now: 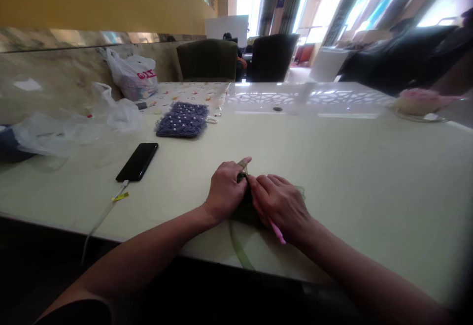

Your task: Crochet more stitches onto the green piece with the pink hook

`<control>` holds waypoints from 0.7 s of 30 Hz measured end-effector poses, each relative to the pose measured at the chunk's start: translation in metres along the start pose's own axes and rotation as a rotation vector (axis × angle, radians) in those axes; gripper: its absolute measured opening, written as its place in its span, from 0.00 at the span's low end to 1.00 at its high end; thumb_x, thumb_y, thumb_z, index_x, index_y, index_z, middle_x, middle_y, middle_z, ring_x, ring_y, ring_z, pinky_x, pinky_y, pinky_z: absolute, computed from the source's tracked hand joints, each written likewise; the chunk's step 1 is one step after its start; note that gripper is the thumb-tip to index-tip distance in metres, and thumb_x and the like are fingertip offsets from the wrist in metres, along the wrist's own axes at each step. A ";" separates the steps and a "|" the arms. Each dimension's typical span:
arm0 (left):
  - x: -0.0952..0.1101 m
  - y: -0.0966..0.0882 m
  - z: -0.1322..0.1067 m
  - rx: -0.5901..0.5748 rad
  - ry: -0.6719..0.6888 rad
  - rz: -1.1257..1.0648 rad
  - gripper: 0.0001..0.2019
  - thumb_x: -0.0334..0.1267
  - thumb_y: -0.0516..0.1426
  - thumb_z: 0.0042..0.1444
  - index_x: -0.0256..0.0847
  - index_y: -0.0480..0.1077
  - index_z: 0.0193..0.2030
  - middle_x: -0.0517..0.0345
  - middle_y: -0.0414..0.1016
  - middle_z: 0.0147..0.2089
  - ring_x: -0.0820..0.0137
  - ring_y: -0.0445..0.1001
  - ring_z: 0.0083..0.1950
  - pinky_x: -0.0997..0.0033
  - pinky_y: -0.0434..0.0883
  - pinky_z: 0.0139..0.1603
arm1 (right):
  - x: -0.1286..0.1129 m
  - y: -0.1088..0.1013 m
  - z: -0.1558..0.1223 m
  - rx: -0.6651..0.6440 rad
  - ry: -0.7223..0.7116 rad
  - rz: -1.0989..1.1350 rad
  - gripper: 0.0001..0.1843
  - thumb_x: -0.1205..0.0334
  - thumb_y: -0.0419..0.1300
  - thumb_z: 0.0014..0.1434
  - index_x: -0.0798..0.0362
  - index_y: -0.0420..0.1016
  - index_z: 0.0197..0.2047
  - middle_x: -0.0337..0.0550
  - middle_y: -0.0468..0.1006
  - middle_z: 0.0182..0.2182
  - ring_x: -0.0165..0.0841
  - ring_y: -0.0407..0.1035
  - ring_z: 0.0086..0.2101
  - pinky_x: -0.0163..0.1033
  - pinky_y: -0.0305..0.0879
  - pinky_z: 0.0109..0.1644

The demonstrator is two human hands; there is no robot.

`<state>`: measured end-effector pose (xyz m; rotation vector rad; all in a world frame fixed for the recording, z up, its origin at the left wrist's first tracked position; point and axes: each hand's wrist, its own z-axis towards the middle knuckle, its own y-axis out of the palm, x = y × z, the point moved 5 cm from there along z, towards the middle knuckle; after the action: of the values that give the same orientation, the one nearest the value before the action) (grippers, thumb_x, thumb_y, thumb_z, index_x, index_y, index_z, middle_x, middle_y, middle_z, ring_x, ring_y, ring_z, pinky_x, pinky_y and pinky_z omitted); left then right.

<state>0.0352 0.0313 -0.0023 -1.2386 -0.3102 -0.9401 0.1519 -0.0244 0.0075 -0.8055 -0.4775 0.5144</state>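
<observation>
My left hand (224, 191) and my right hand (281, 205) meet near the front of a pale cream table (332, 177). Between them, my left hand pinches a dark green crochet piece (245, 209), its index finger raised. My right hand grips a pink crochet hook (277, 231), with its tip hidden under my fingers. A strand of light green ribbon-like yarn (238, 248) loops from the piece down toward the table's front edge. A thin strand also shows past my right knuckles.
A black smartphone (137, 161) with a white cable (101, 221) lies left of my hands. Farther back are a purple beaded pouch (182, 119), a printed cloth (192, 96), and plastic bags (127, 76). A pink flower ornament (421, 102) sits at the right. Armchairs and a seated person stand beyond.
</observation>
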 end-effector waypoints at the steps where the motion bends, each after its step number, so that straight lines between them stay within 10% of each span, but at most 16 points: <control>1: -0.001 0.000 0.000 0.001 -0.028 -0.024 0.26 0.28 0.56 0.56 0.39 0.69 0.63 0.54 0.79 0.40 0.65 0.72 0.45 0.63 0.69 0.54 | 0.000 0.002 -0.001 0.008 0.011 -0.015 0.11 0.71 0.50 0.67 0.59 0.72 0.37 0.43 0.71 0.28 0.36 0.63 0.28 0.41 0.56 0.36; 8: -0.006 0.007 -0.002 -0.026 -0.207 -0.482 0.11 0.31 0.62 0.52 0.38 0.80 0.43 0.52 0.75 0.60 0.66 0.75 0.54 0.69 0.67 0.59 | 0.002 0.008 -0.002 0.061 0.068 -0.070 0.14 0.73 0.47 0.66 0.54 0.69 0.32 0.42 0.68 0.26 0.35 0.60 0.25 0.40 0.54 0.32; 14: -0.014 0.021 -0.001 -0.327 -0.558 -1.123 0.27 0.31 0.66 0.46 0.36 0.74 0.57 0.53 0.82 0.42 0.70 0.77 0.43 0.68 0.70 0.53 | 0.005 -0.005 -0.004 0.187 -0.017 -0.100 0.12 0.73 0.50 0.67 0.57 0.73 0.36 0.42 0.70 0.26 0.33 0.62 0.26 0.38 0.62 0.35; 21: -0.013 0.013 0.003 -0.550 -0.550 -1.237 0.24 0.27 0.68 0.40 0.35 0.79 0.49 0.51 0.82 0.38 0.69 0.78 0.39 0.68 0.71 0.49 | 0.024 -0.022 -0.008 0.250 -0.234 0.092 0.07 0.69 0.60 0.64 0.57 0.73 0.46 0.47 0.79 0.38 0.35 0.74 0.37 0.45 0.73 0.53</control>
<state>0.0383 0.0395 -0.0188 -1.8167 -1.4358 -1.7824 0.1805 -0.0272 0.0248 -0.5306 -0.5805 0.7428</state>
